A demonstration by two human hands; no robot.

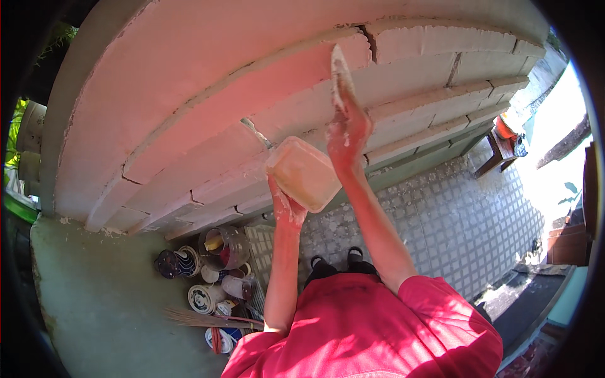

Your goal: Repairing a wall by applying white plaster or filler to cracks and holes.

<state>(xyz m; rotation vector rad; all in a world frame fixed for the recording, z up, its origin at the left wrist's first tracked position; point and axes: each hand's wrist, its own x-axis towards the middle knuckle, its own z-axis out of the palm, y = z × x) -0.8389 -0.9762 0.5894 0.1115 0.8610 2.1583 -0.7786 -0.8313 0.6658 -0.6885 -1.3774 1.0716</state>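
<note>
My left hand [287,211] holds a pale, rounded rectangular plastic tub [305,175] from below, its fingers against the near side. Inside the tub is a smear of cream-coloured paste. Raised before the wall, my right hand [348,135] is closed round a narrow, paste-smeared tool [341,72] whose pointed end reaches up to a ledge. The tool's exact kind is unclear at this angle. White paste spots both hands. Ahead stands a pinkish-white wall [252,94] with stepped, block-like ledges and dark cracks. A pale strip [255,132] shows on it just above the tub.
At lower left, buckets [201,299], a clear bin [225,247] and a straw broom [201,318] crowd beside a green surface [101,302]. Tiled floor [441,214] lies below. A small wooden stool [498,154] stands far right, a dark-topped bench [523,302] near right.
</note>
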